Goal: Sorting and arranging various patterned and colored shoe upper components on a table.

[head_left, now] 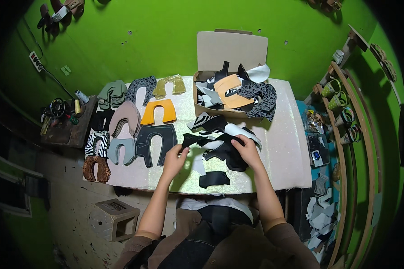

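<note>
The left hand (174, 160) touches a black scrap (191, 140), its grip I cannot tell; the right hand (247, 150) pinches a larger black piece (231, 154) on the worktop (285, 157). Better to part them gently, without creasing.

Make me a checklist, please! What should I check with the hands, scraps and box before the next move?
1. Both hands in view: ok. The left hand and right hand are at the loose pile.
2. Left hand firmly gripping the black piece: cannot tell. The fingers are at its edge, but the hold is unclear.
3. Loose pile separated by colour: not ok. Black, white and zebra-striped pieces overlap.
4. Box lid open: ok. It stands up behind the pieces.
5. Orange stack clear of the loose pile: ok. It sits to the left.
</note>
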